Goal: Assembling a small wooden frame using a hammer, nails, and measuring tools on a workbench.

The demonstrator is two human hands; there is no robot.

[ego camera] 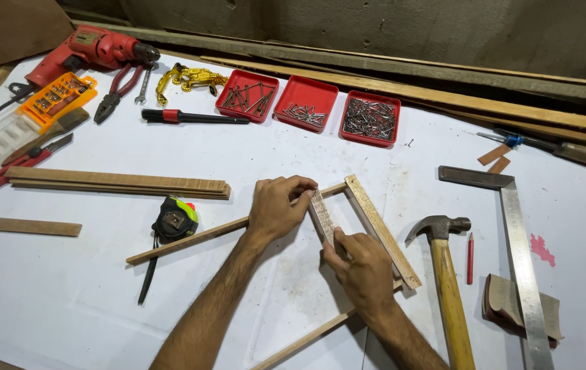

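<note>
My left hand (pixel 278 205) presses down on a long thin wooden strip (pixel 190 240) and pinches the top end of a short wooden slat (pixel 322 218). My right hand (pixel 361 270) grips the lower end of the same slat. The slat lies between the long strip and a second strip (pixel 307 337) lower down. A wider wooden slat (pixel 382 229) crosses both strips to the right, forming a frame shape on the white tabletop (pixel 87 301).
A hammer (pixel 447 267), red pencil (pixel 470 258), steel try square (pixel 519 253) and sandpaper (pixel 505 301) lie right. Tape measure (pixel 174 219), stacked slats (pixel 118 182), a wood piece (pixel 31 227) lie left. Three red nail trays (pixel 307 103), drill (pixel 91 51), pliers (pixel 118 92), brush (pixel 193 117) sit behind.
</note>
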